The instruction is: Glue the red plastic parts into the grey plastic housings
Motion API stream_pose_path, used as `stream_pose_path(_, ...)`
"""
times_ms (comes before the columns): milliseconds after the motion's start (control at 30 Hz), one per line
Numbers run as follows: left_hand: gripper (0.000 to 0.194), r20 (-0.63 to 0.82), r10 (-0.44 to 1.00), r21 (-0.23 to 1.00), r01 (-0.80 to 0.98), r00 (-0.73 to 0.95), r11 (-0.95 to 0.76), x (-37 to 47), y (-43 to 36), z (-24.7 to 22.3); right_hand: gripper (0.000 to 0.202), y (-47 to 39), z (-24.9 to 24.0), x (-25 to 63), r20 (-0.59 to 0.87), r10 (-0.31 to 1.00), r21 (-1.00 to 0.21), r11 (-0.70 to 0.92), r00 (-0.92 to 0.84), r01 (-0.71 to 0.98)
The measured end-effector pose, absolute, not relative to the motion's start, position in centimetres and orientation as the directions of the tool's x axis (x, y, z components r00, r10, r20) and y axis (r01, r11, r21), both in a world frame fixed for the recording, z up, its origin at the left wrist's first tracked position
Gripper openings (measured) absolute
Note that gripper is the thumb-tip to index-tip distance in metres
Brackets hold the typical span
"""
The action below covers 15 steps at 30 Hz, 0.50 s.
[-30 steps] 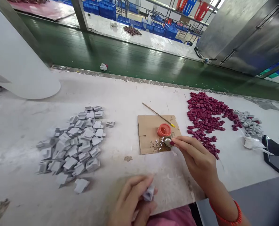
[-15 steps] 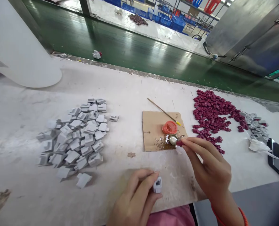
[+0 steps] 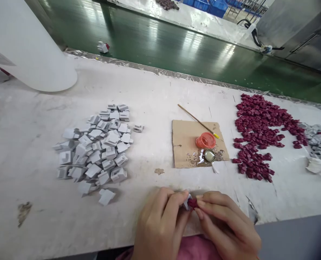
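Near the table's front edge, my left hand is closed on a small grey plastic housing, pinched between thumb and fingers. My right hand grips a small maroon plastic part with its fingertips, holding it against the open face of the grey housing. How deep the maroon part sits in the housing cannot be made out. Beyond my hands a cardboard piece carries a red cup, a wet bottle cap and a thin brush.
A heap of grey housings lies to the left, a spread of maroon parts to the right. More grey pieces and a crumpled tissue are at far right. A white cylinder stands at back left. Behind runs a green conveyor.
My right hand has moved from the bottle cap toward me, bringing the maroon part to the grey housing in my left hand. The camera view has tilted down.
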<state>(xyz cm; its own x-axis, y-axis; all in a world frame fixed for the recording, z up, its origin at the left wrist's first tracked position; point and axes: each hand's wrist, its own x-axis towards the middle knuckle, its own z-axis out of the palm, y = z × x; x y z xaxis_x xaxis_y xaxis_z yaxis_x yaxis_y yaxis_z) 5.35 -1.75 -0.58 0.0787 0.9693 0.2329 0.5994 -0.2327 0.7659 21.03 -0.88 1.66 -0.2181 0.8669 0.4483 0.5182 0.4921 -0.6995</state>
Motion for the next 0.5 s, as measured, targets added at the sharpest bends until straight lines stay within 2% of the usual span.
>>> stream_pose_path(200, 0.015, 0.268, 0.954, 0.75, 0.592, 0.138, -0.296, 4.9, -1.3, -0.6, 0.029, -0.5, 2.3, 21.3, 0.359, 0.864, -0.704, 0.5, -0.354, 0.505)
stream_pose_path(400, 0.012, 0.294, 0.94, 0.715, 0.614, 0.171, -0.335, 4.6, -1.3, -1.0, 0.02, 0.2, 2.7, 20.3, 0.33, 0.883, -0.742, 0.461, -0.334, 0.486)
stream_pose_path(500, 0.015, 0.258, 0.932, 0.71, 0.604, 0.255, -0.362, 3.4, -1.1, -0.6, 0.025, -0.1, 3.0, 21.4, 0.321, 0.843, -0.687, 0.521, -0.431, 0.507)
